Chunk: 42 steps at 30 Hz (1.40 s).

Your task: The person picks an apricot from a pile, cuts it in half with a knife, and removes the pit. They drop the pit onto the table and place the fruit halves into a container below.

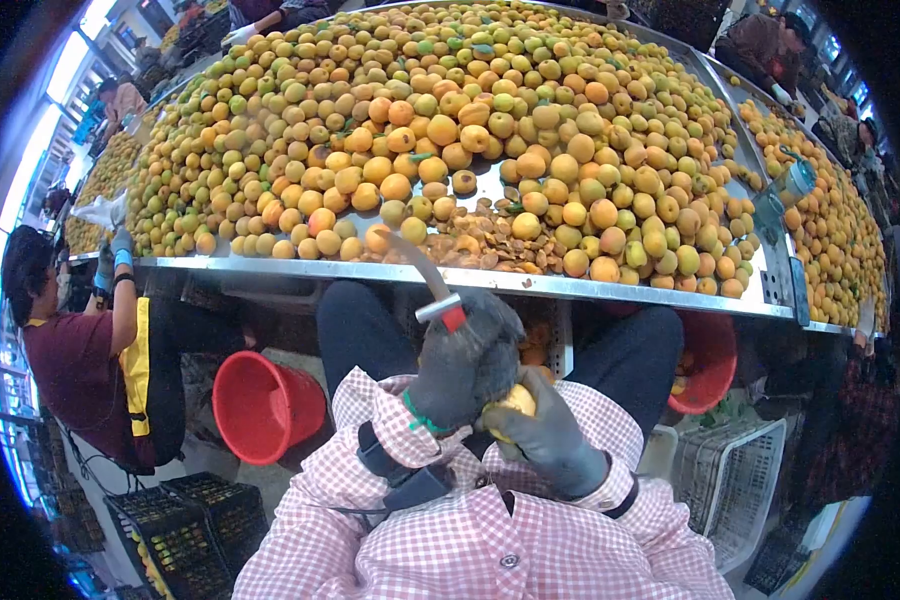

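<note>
My left hand (468, 358), in a dark grey glove, is closed around a knife (422, 268). The curved blade points up and left over the table edge, with a metal collar and a bit of red handle showing. Just below and right, my right hand (558, 446), also gloved, grips a yellow apricot (515, 402) close against the left hand. Part of the fruit is hidden by the fingers. In front, apricots (440, 128) are heaped on a metal table (530, 284), and brown apricot stones (495, 238) lie near its edge.
A red bucket (268, 408) stands at my left and another red bucket (712, 365) at my right. White crates (735, 485) and black crates (185, 525) sit on the floor. A co-worker (80, 340) sits at left. A clear bottle (792, 182) stands on the divider.
</note>
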Tool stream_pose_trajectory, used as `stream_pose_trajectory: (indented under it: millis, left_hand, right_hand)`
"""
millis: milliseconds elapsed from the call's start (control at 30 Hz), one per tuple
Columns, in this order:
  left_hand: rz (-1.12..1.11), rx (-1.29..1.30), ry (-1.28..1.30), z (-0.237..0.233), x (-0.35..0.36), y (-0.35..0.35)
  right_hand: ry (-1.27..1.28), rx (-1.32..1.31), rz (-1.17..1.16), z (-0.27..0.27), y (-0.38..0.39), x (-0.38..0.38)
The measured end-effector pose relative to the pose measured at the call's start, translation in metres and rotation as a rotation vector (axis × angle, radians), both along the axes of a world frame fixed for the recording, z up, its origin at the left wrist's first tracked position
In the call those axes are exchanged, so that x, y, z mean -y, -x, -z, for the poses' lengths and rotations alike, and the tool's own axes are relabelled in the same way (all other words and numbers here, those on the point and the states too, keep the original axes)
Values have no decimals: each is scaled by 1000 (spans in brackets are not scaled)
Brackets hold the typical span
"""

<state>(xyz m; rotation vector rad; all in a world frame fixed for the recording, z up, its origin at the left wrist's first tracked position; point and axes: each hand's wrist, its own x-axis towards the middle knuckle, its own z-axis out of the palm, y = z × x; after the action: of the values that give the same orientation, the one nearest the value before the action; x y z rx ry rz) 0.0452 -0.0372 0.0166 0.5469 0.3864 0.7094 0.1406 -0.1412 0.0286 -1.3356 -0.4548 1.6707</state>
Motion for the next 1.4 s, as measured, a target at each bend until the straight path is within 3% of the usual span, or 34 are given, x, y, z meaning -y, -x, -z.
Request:
stream_pose_trajectory:
  millis: [33,67,133,167,267,333,400,433,567,667,767,867,967,1067,1133,1200,1233,1267,1333,1367,1400]
  left_hand:
    - [-40,-45,-169,0,2,-1]
    - [-36,-46,-165,-4,2,2]
    - [258,-24,-375,-18,1,15]
    - [263,-24,-417,-22,1,18]
    - [250,62,-320,-20,11,17]
    - [171,204,-194,-27,16,12]
    - [7,92,-270,-27,20,17]
    - [-60,223,-265,-23,22,10]
    - [18,218,-133,-24,17,13]
    - [28,302,-32,-19,14,7]
    - [-53,185,-33,-16,17,2]
    - [-95,175,77,-12,10,-3]
    - [-35,91,122,-1,2,-4]
    - [-43,-42,-125,-9,-7,-3]
    - [-41,-134,-288,-18,-11,-3]
    - [-63,-179,-270,-28,-4,-3]
    - [-54,-3,-299,-27,-3,-5]
    - [-47,174,-328,-26,-2,-7]
    - [-74,181,-328,-30,3,-5]
    - [-68,73,-354,-31,7,-1]
    - [-64,-36,-378,-31,10,3]
  right_hand:
    - [19,-44,-24,4,1,6]
    - [23,-45,-20,9,3,10]
    - [-334,64,40,20,6,14]
    - [-333,59,34,25,8,15]
    - [-395,169,38,30,8,17]
    - [-599,719,-7,22,5,14]
    - [-682,772,25,11,4,13]
    - [-761,821,56,9,6,13]
    - [-802,935,110,20,10,13]
    - [-807,918,158,21,11,10]
    - [-726,802,167,26,8,10]
    - [-639,737,-1,39,3,5]
    - [-666,656,170,37,5,-1]
    - [-627,623,121,49,-5,-7]
    - [-370,184,13,22,-10,0]
    - [-369,61,74,18,-5,4]
    - [-372,-62,131,17,-2,6]
    - [-371,-63,131,17,0,9]
    - [-287,-148,174,19,3,15]
    - [-287,-147,174,20,6,16]
    - [-319,20,218,21,10,16]
